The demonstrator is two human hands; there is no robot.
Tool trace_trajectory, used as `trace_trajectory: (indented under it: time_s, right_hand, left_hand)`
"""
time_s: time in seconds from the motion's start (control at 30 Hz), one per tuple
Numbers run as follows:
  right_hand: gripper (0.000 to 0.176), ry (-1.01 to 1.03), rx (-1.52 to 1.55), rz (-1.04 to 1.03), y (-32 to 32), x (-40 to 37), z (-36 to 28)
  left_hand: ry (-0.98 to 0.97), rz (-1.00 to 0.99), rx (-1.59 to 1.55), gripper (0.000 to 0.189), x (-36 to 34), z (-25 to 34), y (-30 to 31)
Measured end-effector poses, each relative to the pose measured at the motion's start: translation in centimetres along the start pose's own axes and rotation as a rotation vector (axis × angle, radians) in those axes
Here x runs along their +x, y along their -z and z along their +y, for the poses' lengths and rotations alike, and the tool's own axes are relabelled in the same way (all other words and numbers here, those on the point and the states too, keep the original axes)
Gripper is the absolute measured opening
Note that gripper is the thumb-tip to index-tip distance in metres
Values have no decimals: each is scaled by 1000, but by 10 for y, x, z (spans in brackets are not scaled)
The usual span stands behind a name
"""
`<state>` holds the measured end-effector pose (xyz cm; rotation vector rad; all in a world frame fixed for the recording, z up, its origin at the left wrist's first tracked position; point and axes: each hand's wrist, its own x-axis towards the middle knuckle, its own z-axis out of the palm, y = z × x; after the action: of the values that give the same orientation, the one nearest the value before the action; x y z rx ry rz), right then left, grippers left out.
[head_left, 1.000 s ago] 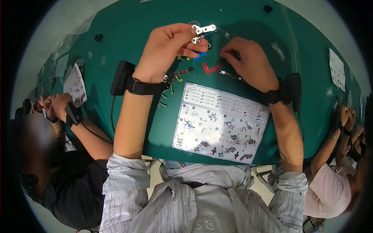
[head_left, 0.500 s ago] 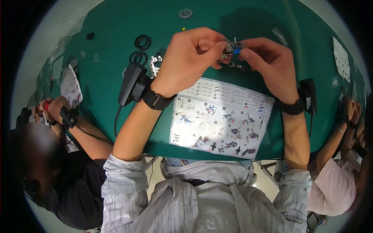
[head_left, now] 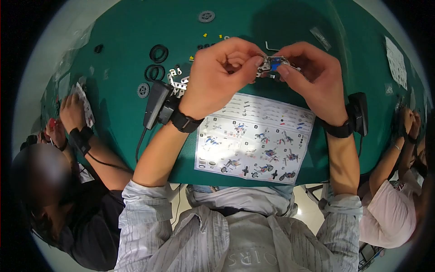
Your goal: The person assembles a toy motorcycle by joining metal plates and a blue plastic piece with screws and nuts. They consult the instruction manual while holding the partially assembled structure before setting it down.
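Observation:
Between my two hands, above the far edge of the instruction sheet (head_left: 253,136), is a small model assembly (head_left: 274,64) of silvery metal pieces with a blue part in its middle. My left hand (head_left: 229,68) pinches its left end between thumb and fingers. At the other end, my right hand (head_left: 312,75) grips it with the thumb against the blue part. Fingers cover much of the assembly's sides. A hex key (head_left: 272,47) lies on the table just beyond it. Loose perforated metal strips (head_left: 176,81) lie left of my left wrist.
Black rubber tyres (head_left: 158,53) and a grey wheel (head_left: 143,90) lie to the left. Another grey wheel (head_left: 206,17) and a yellow piece (head_left: 205,35) are farther back. A small plastic bag (head_left: 321,39) lies at back right. People sit on both sides, a hand (head_left: 72,111) at left.
The assembly has been turned in my hands, and my fingers have shifted on it. The view has moved slightly. The neighbour at left has moved a hand to the paper there.

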<state>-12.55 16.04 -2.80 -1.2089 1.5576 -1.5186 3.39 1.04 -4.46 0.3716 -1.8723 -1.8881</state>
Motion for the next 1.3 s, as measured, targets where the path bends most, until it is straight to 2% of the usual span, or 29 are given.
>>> trace_trajectory:
  time_s: [0.17,0.37,0.47,0.67,0.87,0.97,1.07,1.17,1.3]
  right_hand:
    - [25,20,-30,25,-3,1,0]
    - [25,-61,103,67,-6,-1,1]
    - [27,-55,207,39,-4,0,6]
    - [28,-61,239,34,-4,1,7]
    - [25,-70,95,41,-5,0,7]
    - [23,4,-2,63,-3,2,12]
    - [23,-35,-145,56,-1,3,5]
    - [23,16,-155,68,-2,3,7]
    - [23,11,-215,71,0,2,5]
  left_hand:
    - [-99,64,64,12,0,0,0]
    - [-11,58,-41,12,0,-1,-1]
    - [-26,11,51,18,1,-1,3]
    - [-29,4,139,17,1,-3,3]
    - [-76,-20,343,18,1,3,7]
    - [-100,12,329,17,2,-2,6]
    - [-33,7,295,17,1,-2,6]
    - [-92,-9,346,18,3,-5,9]
    - [-58,-19,321,17,2,-3,7]
